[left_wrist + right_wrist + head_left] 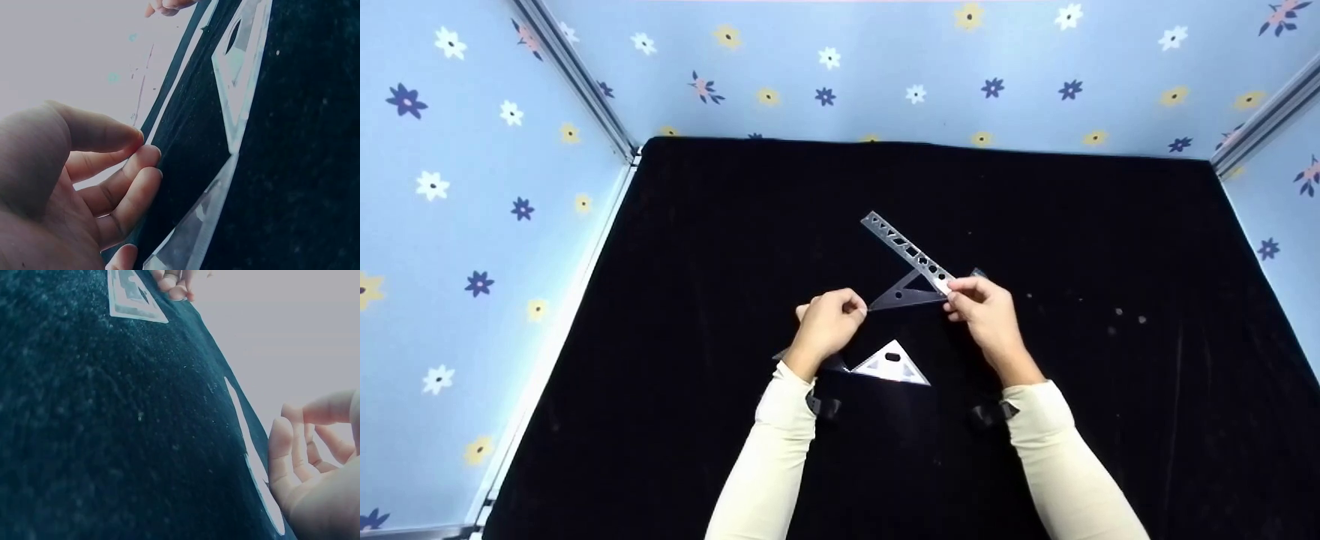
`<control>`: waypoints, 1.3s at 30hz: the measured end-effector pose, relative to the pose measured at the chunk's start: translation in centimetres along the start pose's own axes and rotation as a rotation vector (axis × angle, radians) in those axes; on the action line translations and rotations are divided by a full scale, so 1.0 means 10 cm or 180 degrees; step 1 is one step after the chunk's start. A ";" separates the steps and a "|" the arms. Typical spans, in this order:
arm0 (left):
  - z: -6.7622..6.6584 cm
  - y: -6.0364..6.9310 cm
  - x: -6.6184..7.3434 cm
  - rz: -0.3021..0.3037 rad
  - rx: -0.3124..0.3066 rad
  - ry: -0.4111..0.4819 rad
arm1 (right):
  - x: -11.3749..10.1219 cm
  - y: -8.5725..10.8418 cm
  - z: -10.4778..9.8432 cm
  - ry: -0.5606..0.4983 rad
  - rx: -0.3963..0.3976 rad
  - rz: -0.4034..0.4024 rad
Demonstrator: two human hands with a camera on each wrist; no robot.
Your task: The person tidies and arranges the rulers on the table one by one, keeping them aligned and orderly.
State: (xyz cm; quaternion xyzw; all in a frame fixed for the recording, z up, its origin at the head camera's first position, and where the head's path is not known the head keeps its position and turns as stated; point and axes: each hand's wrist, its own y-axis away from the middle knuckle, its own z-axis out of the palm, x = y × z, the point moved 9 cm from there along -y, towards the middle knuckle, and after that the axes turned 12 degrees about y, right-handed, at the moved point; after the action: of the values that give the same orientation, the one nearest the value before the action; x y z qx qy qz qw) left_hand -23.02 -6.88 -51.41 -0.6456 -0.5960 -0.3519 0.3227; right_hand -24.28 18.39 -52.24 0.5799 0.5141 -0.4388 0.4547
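My right hand (984,311) pinches the lower right end of a clear ruler (898,241) with cut-out shapes. The ruler slants up and left, overlapping a clear set square (901,297). By that set square's left corner is my left hand (831,319), its thumb and index fingertips together and the other fingers curled. In the left wrist view the left hand (107,169) shows nothing distinct between its fingertips. Against the bright background in the right wrist view, the ruler by the right hand (320,455) cannot be made out.
A second set square (879,367) lies nearer on the black cloth (720,225). Another clear piece (197,225) touches its corner, partly under the left wrist in the head view. A small dark clear piece (978,273) shows behind the right hand. Flowered walls (870,45) enclose the cloth.
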 end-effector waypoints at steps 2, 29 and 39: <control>0.02 0.01 0.01 0.0009 -0.0012 0.0001 | 0.00 0.02 -0.02 -0.0052 -0.0003 -0.0001; 0.21 0.08 0.13 0.0099 -0.0171 -0.0003 | 0.08 0.23 -0.26 -0.0072 -0.0116 0.0128; 0.28 0.11 0.22 0.0228 -0.0185 -0.0127 | 0.16 0.33 -0.35 -0.0153 -0.0206 0.0200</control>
State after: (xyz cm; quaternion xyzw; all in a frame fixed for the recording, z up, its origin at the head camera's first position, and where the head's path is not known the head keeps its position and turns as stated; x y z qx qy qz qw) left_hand -21.58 -3.38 -51.06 -0.6826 -0.5683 -0.3443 0.3043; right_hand -20.69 21.95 -52.86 0.5701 0.4985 -0.4213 0.4990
